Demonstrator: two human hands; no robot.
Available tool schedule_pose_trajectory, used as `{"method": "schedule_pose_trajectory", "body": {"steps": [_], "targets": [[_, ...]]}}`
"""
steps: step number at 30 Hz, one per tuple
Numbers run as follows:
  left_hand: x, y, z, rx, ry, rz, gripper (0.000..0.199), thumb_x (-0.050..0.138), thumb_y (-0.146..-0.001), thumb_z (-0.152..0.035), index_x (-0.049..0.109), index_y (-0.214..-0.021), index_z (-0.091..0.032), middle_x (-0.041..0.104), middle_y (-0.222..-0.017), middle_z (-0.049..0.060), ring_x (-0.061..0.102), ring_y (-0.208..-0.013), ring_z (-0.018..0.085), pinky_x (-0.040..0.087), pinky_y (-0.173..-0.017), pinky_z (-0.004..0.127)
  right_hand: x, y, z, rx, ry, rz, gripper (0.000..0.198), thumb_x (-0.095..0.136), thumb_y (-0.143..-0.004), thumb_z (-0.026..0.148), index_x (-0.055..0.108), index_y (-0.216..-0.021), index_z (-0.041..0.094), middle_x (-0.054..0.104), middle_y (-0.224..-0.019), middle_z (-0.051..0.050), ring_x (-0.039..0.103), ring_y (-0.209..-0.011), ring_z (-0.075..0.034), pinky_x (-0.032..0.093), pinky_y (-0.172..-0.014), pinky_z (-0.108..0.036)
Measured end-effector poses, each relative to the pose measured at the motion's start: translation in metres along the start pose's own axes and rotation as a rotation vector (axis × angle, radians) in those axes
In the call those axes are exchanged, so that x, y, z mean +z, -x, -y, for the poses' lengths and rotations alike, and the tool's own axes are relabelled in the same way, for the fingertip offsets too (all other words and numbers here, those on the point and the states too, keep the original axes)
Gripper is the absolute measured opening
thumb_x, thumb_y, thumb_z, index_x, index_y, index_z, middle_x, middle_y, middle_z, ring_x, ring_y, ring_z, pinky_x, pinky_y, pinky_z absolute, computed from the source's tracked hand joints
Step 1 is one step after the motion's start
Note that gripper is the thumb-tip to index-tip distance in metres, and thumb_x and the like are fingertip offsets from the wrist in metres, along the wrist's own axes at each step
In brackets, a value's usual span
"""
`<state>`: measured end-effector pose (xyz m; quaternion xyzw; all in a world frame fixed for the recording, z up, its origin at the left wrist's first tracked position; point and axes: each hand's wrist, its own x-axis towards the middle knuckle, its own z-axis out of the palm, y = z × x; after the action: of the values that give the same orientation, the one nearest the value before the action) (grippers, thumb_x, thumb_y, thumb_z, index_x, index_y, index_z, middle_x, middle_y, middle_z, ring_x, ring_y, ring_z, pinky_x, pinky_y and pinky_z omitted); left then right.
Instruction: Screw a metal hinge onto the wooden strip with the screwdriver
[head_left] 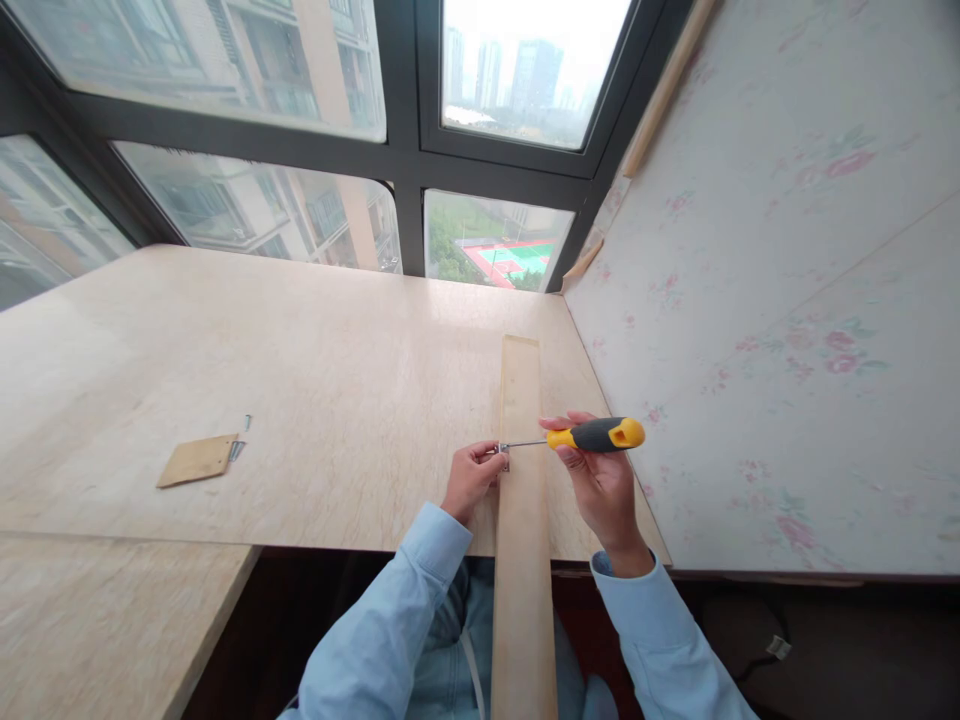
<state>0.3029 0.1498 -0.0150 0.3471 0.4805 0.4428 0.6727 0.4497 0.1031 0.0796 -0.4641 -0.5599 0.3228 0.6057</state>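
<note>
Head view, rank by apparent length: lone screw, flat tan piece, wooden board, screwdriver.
1. Wooden board, though cut off by the frame's bottom edge
2. Screwdriver, shaft included
3. Flat tan piece
4. Lone screw

A dark-framed window (pixel 410 160) stands behind the pale bench (pixel 337 400). Through it show tall, hazy buildings (pixel 537 75), green trees (pixel 444 240) and a red-and-green sports court (pixel 517 262). A pink-flowered wall (pixel 750 230) rises along the right side.
</note>
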Motion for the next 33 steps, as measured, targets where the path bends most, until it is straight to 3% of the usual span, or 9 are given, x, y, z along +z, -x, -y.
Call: {"method": "schedule_pose_trajectory", "body": {"steps": [19,24,28,31,33], "targets": [[0.002,0.003,-0.005,-0.006,0.008,-0.017,0.044,0.078,-0.061,-0.024,0.074,-0.102,-0.009,0.073,-0.085,0.009,0.064,-0.069,0.015,0.047,-0.052,0.02,0.001,-0.004,-0.005,-0.03,0.083,0.02,0.033,0.066,-0.089,0.034,0.055,-0.118,0.024,0.073,-0.111,-0.007,0.068,-0.108,-0.022,0.054,-0.097,-0.045],[0.001,0.002,-0.003,0.014,0.004,0.005,0.042,0.077,-0.063,-0.026,0.075,-0.101,-0.01,0.072,-0.083,0.008,0.063,-0.069,0.015,0.047,-0.053,0.021,0.003,-0.01,0.0,-0.058,0.232,-0.001,0.027,0.076,-0.08,0.038,0.064,-0.099,0.022,0.074,-0.102,-0.007,0.07,-0.097,-0.023,0.057,-0.09,-0.043],[0.0,0.003,-0.002,0.019,0.008,0.015,0.04,0.076,-0.064,-0.027,0.075,-0.1,-0.01,0.072,-0.082,0.007,0.062,-0.07,0.015,0.048,-0.054,0.021,0.008,-0.018,0.001,-0.09,0.368,-0.057,0.036,0.081,-0.073,0.045,0.061,-0.091,0.022,0.071,-0.092,-0.005,0.068,-0.079,-0.021,0.058,-0.081,-0.042],[0.0,0.003,-0.003,0.017,0.016,0.021,0.039,0.075,-0.064,-0.026,0.074,-0.099,-0.009,0.072,-0.083,0.008,0.063,-0.07,0.015,0.048,-0.054,0.021,0.01,-0.019,0.003,-0.09,0.401,-0.026,0.043,0.072,-0.081,0.049,0.058,-0.111,0.021,0.069,-0.102,-0.007,0.067,-0.09,-0.023,0.055,-0.09,-0.046],[0.001,0.003,-0.004,0.014,0.021,0.015,0.039,0.076,-0.064,-0.026,0.074,-0.099,-0.009,0.072,-0.083,0.008,0.063,-0.07,0.015,0.047,-0.053,0.021,0.01,-0.015,0.007,-0.075,0.306,0.025,0.054,0.062,-0.09,0.045,0.042,-0.135,0.025,0.062,-0.124,-0.01,0.063,-0.112,-0.023,0.049,-0.102,-0.049]]}}
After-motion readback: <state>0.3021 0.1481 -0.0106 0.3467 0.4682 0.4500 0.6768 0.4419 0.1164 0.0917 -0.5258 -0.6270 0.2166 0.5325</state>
